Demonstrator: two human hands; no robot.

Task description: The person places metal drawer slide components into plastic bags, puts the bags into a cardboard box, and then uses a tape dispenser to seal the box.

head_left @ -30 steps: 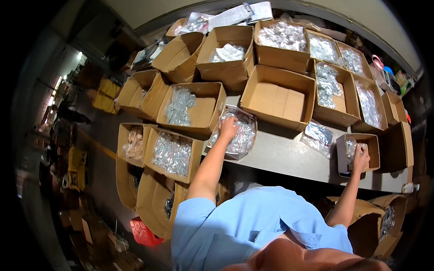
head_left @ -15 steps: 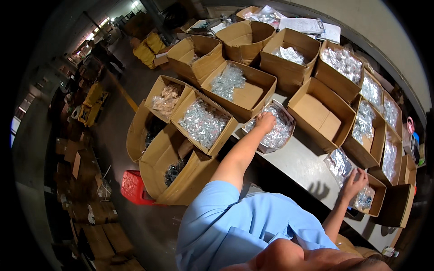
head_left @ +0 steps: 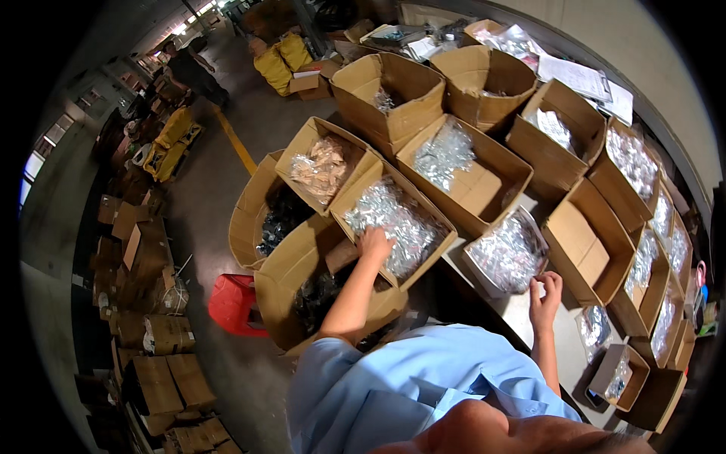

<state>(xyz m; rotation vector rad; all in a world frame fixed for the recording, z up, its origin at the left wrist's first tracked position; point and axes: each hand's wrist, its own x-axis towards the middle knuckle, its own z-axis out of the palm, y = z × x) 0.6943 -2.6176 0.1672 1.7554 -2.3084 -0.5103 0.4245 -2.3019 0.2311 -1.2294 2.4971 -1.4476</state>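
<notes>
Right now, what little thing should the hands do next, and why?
Probably the left hand should close its fingers on one of the shiny clear packets in the cardboard box. It already rests on that pile, at the box's near edge, yet no packet shows lifted in it. The right hand is curled at the clear tray of similar packets, so it looks busy.

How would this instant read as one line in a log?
left hand reaching into cardboard box of clear packets | right hand closed beside clear tray
</notes>
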